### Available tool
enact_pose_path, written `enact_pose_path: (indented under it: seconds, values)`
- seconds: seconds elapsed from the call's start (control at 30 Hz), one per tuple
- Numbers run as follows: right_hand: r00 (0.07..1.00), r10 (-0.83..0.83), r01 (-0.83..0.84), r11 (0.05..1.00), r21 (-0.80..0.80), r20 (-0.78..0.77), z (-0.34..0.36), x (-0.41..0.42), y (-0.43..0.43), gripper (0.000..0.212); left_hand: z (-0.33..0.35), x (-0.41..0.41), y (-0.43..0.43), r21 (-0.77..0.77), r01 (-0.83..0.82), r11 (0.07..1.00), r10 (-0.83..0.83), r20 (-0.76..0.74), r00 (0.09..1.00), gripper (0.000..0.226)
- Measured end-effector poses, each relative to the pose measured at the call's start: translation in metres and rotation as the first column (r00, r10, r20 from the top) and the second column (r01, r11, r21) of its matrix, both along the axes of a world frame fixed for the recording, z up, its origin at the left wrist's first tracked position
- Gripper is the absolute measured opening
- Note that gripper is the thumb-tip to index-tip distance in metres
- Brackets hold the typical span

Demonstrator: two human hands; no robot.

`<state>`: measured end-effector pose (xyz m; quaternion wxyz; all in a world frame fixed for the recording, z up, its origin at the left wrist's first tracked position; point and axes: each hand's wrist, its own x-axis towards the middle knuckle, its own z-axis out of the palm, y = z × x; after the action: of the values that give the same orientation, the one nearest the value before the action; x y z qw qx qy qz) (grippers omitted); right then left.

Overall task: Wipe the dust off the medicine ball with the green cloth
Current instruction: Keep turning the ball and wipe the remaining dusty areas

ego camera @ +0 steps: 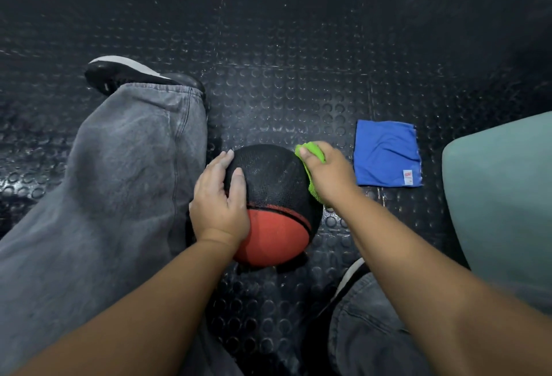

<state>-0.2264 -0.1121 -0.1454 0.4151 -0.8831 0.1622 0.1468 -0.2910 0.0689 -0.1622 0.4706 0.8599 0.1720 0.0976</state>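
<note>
A black and red medicine ball (273, 184) sits on the dark studded floor between my legs. My left hand (219, 199) lies flat against the ball's left side, fingers straight, thumb over the top. My right hand (327, 172) holds the bright green cloth (312, 153) bunched under the fingers and presses it against the ball's upper right side. Most of the cloth is hidden under that hand.
A folded blue cloth (386, 154) lies on the floor just right of the ball. My left leg in grey trousers (119, 184) and a black shoe (134, 72) lie to the left. A pale green padded seat (501, 196) stands at the right edge.
</note>
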Motion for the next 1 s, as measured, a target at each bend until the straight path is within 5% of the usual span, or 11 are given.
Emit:
enact_pose_path:
  seconds: [0.17,0.33,0.57,0.67,0.77,0.87,1.0]
  values:
    - [0.903,0.116,-0.042,0.982,-0.184,0.413,0.026,-0.062,0.033,0.034,0.005,-0.001,-0.009,0.026,-0.031,0.999,0.031,-0.023,0.999,0.058]
    - [0.753,0.387,-0.334,0.922,-0.198,0.531,0.03,-0.079,0.02,0.056,0.0,-0.001,0.003,-0.022,0.024,0.999,-0.024,-0.001,1.0,0.056]
    - [0.816,0.239,-0.211,0.971,-0.114,0.527,0.011,-0.03,0.016,0.06,0.003,0.013,0.015,-0.041,0.076,0.996,-0.076,-0.008,0.997,0.057]
    - [0.969,0.072,-0.065,0.997,-0.037,0.237,-0.022,0.007,-0.012,0.058,0.004,0.001,0.015,-0.051,0.133,0.99,-0.132,0.024,0.991,0.051]
    - [1.0,-0.019,0.017,0.994,0.105,0.022,-0.04,0.012,-0.024,0.052,0.001,-0.004,0.015,-0.045,0.168,0.985,-0.166,0.052,0.985,0.046]
    - [0.978,-0.096,0.064,0.983,0.171,0.186,-0.025,-0.004,-0.012,0.058,0.0,0.002,0.016,-0.072,0.117,0.99,-0.116,0.024,0.993,0.046]
    - [0.847,0.228,-0.239,0.97,-0.039,0.48,0.022,-0.032,0.013,0.054,-0.001,0.008,0.015,-0.064,0.091,0.994,-0.091,0.001,0.996,0.047]
